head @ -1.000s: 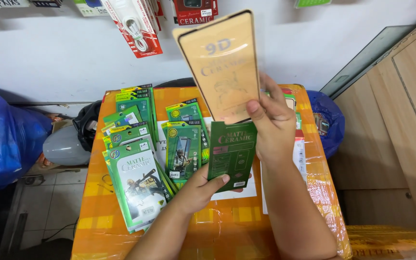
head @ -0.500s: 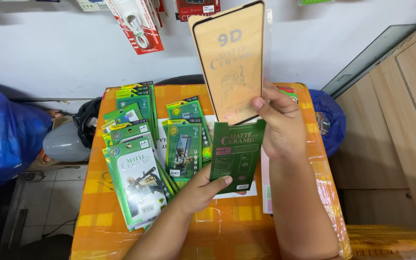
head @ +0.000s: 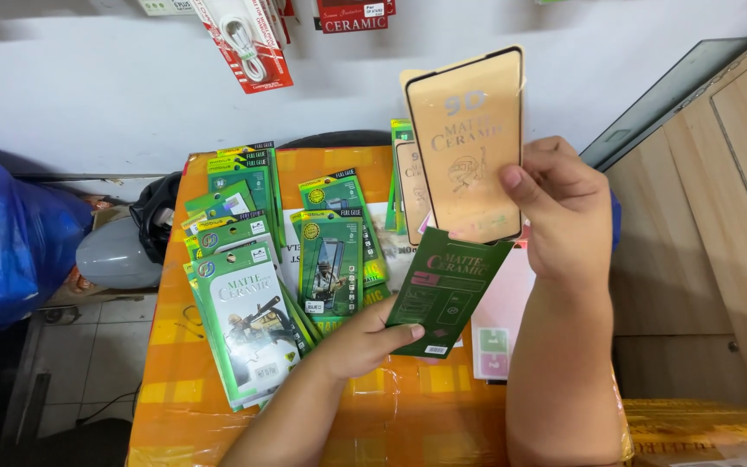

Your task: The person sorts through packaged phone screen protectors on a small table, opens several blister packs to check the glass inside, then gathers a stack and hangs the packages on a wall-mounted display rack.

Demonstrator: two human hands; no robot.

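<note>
Fingers of right hand (head: 564,212) pinch the black-rimmed amber screen-protector sheet (head: 467,143) upright — seemingly for inspection — while left hand (head: 365,342) grips its dark green card sleeve (head: 447,290).

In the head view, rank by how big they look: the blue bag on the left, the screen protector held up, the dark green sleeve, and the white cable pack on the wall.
1. blue bag
2. screen protector, though nearness to the camera inflates it
3. dark green sleeve
4. white cable pack, partly cut off by the frame
</note>
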